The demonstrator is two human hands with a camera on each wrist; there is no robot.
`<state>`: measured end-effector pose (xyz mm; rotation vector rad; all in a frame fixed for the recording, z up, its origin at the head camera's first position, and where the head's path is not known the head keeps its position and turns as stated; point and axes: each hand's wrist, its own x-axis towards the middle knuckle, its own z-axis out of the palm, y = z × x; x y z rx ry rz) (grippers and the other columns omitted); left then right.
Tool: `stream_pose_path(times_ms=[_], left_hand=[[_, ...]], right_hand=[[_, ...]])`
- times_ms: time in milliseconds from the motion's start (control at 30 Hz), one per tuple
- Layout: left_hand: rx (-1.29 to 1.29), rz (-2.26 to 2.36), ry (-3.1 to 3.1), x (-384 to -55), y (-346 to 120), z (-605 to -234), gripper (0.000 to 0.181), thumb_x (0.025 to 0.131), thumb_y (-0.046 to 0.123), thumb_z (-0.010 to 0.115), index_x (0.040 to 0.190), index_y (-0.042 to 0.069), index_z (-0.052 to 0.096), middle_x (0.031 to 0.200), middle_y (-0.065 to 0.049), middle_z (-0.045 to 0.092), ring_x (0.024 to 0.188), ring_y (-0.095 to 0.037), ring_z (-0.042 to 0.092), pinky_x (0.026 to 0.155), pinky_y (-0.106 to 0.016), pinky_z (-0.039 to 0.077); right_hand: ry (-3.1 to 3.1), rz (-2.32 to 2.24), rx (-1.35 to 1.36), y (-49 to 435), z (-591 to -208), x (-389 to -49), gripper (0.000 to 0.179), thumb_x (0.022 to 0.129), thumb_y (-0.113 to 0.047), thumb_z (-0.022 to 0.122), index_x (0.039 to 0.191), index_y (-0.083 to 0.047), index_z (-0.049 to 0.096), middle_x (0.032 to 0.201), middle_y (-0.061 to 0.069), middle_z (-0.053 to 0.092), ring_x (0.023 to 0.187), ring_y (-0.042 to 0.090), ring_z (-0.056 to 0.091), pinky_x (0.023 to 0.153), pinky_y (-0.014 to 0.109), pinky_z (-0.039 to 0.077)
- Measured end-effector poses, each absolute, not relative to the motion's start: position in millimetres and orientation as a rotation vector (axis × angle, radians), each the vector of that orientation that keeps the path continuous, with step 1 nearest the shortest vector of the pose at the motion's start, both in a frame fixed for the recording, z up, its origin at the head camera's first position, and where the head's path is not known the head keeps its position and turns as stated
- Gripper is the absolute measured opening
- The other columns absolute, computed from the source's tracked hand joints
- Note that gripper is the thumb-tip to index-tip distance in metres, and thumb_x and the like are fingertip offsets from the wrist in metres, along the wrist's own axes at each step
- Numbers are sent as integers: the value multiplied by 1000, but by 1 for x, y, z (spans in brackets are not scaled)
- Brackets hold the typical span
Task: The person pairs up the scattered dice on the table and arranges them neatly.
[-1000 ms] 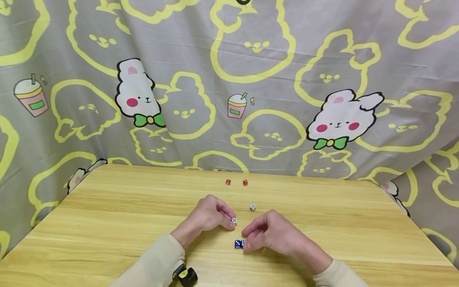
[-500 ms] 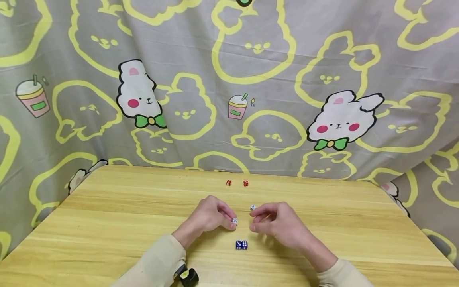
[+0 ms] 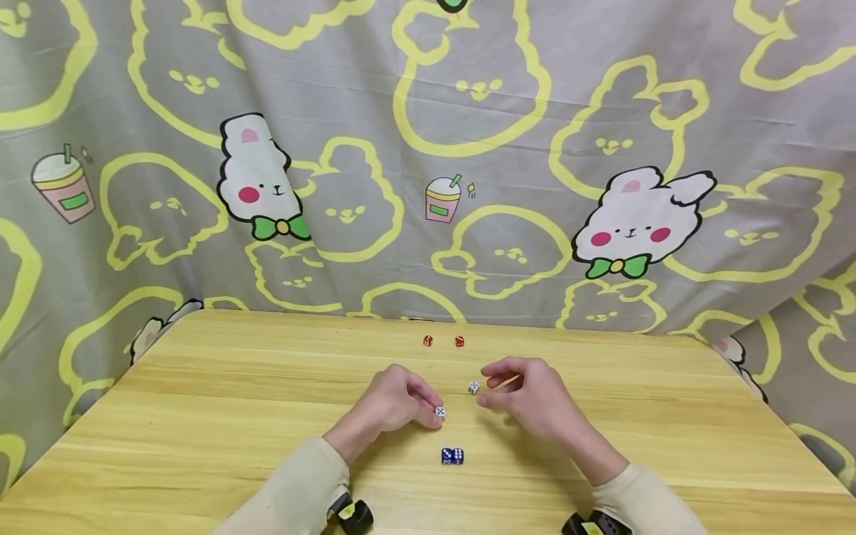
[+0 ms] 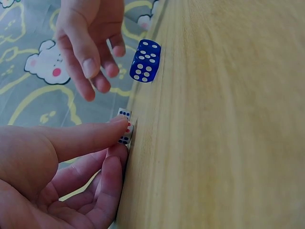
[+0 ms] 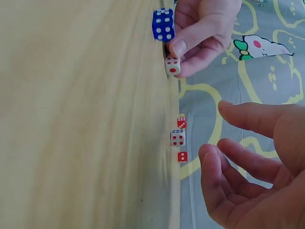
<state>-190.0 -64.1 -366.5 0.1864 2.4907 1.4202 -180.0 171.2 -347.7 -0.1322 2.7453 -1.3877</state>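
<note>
My left hand (image 3: 399,401) pinches a white die (image 3: 439,412) at the table between thumb and fingertips; the right wrist view shows the same die (image 4: 129,130) low at the tabletop. My right hand (image 3: 528,394) is around a second white die (image 3: 473,388), thumb and fingers parted on its right side. In the right wrist view a gap shows between those fingertips (image 5: 224,106) and the second white die (image 5: 177,138). Two blue dice (image 3: 452,456) sit side by side on the table, nearer the body than both hands.
Two red dice (image 3: 428,341) stand apart near the table's far edge. Behind the wooden table (image 3: 221,416) hangs a grey curtain (image 3: 374,96) printed with rabbits and drinks. Black wrist straps (image 3: 353,514) show under the sleeves.
My right hand has left the blue dice and moved away from the body, up to the second white die. The left hand keeps its pinch on the first white die in place.
</note>
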Motion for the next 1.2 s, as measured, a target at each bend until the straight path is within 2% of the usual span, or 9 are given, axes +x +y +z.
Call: stream_pose_path(times_ms=[200, 400, 767, 1200], left_hand=[[183, 1411, 2491, -190, -64, -366, 19, 75, 6, 94, 89, 11, 82, 80, 0, 78, 77, -14, 69, 81, -29, 51], [182, 1405, 2495, -190, -64, -366, 19, 75, 6, 94, 88, 11, 82, 79, 0, 78, 76, -13, 69, 81, -29, 51], [191, 1411, 2496, -191, -65, -367, 18, 75, 5, 94, 86, 11, 82, 77, 1, 78, 76, -13, 69, 78, -28, 50], [198, 1402, 2509, -191, -65, -367, 17, 75, 6, 95, 84, 11, 82, 76, 1, 77, 75, -12, 68, 78, -27, 50]], right_hand=[[2748, -1373, -96, 169, -348, -192, 46, 82, -21, 92, 124, -8, 76, 110, 8, 76, 89, 16, 70, 70, 30, 58], [2754, -1318, -60, 165, -349, -201, 48, 82, -20, 92, 125, -8, 75, 107, 8, 75, 83, 16, 68, 68, 30, 57], [2740, -1240, -32, 156, -353, -211, 35, 81, -15, 91, 114, -7, 79, 96, 5, 74, 76, 16, 64, 65, 28, 53], [2773, -1160, -45, 155, -358, -214, 23, 81, -17, 93, 101, -11, 83, 90, 3, 74, 75, 16, 62, 63, 28, 51]])
